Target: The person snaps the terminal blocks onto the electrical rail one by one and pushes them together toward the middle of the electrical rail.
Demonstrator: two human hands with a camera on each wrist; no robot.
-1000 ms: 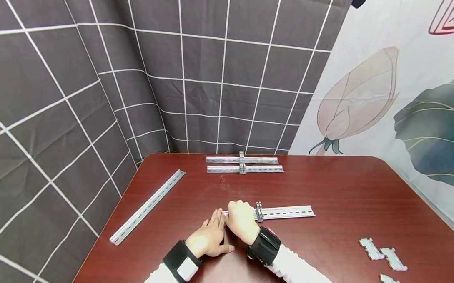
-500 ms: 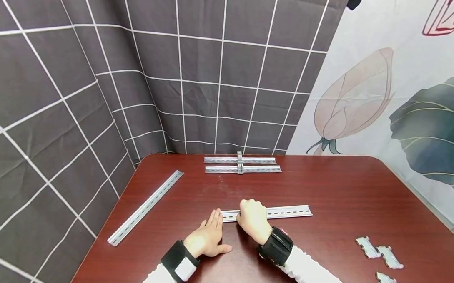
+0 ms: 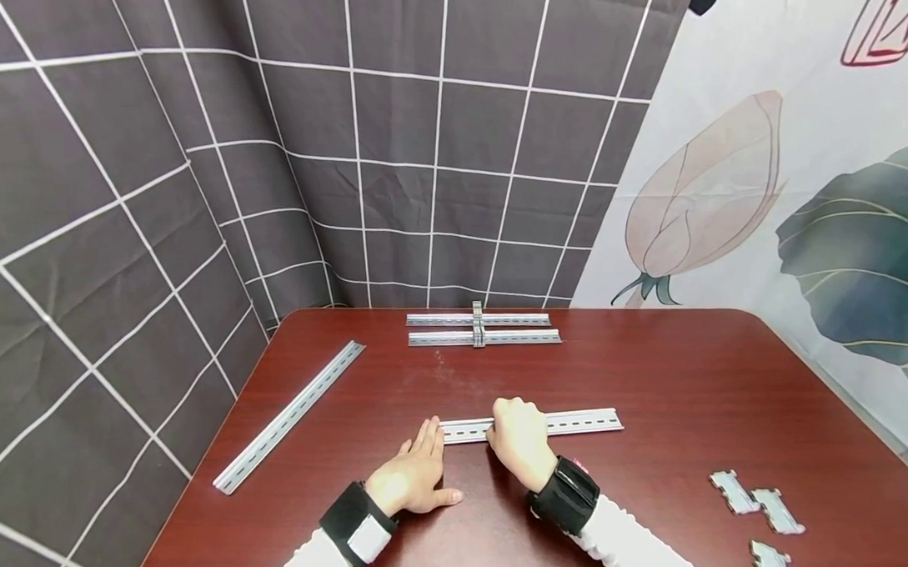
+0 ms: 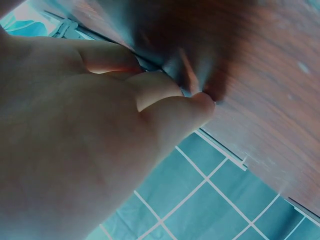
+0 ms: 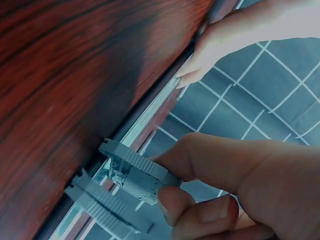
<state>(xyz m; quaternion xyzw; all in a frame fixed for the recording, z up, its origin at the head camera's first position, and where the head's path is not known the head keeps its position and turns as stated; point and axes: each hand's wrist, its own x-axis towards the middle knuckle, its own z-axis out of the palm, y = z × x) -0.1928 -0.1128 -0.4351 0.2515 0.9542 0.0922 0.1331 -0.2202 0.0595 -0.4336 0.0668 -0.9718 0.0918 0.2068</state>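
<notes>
A slotted metal DIN rail [image 3: 586, 421] lies crosswise on the table in front of me. My left hand [image 3: 411, 477] lies on the tabletop with fingers straight, their tips touching the rail's left end. Around the rail's middle is my right hand [image 3: 521, 444], fingers curled. The right wrist view shows it pinching a grey terminal block [image 5: 137, 172] between thumb and fingers. Beside that block, a second terminal block [image 5: 102, 210] sits on the rail. In the head view the right hand hides both blocks.
Two short rails [image 3: 523, 337] lie parallel at the back, with terminal blocks [image 3: 478, 324] across them. A longer rail [image 3: 289, 416] slants along the left side. Several loose flat terminal blocks [image 3: 777, 510] lie at the right. Grey checked cloth [image 3: 419, 151] hangs behind the table.
My right hand has slid to the right along the rail, baring more of its left part and covering the blocks seen earlier. The left hand stays at the rail's end.
</notes>
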